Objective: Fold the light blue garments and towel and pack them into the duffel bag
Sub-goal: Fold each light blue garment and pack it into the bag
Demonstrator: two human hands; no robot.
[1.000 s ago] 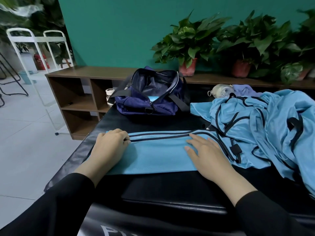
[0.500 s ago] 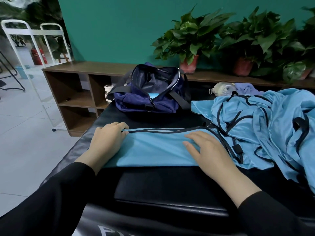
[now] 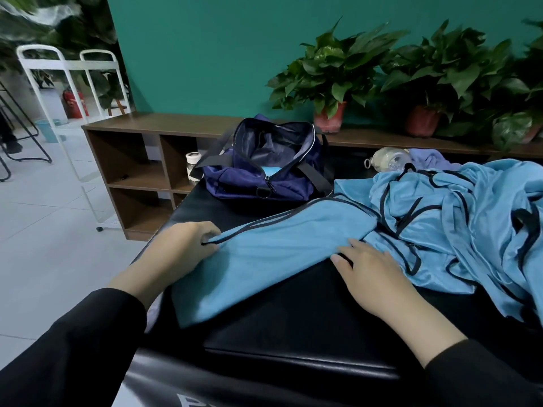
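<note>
A light blue garment (image 3: 273,254) with black piping lies stretched across the black padded table (image 3: 293,318). My left hand (image 3: 179,248) grips its left end, fingers curled round the piped edge. My right hand (image 3: 373,271) holds the cloth near its middle, fingertips tucked under the lower edge. A heap of more light blue garments (image 3: 458,230) lies crumpled at the right. The navy duffel bag (image 3: 264,171) stands unzipped at the table's far end, with something light blue showing inside.
A clear bottle (image 3: 388,158) and a purple cloth (image 3: 429,157) lie behind the heap. A brown shelf unit (image 3: 138,160) with potted plants (image 3: 332,74) runs along the teal wall. A white rack (image 3: 67,71) stands on the tiled floor at left.
The garment lay flat under both hands; now its left end is lifted and pulled toward me, slanting across the table. My right hand has slid to the lower edge.
</note>
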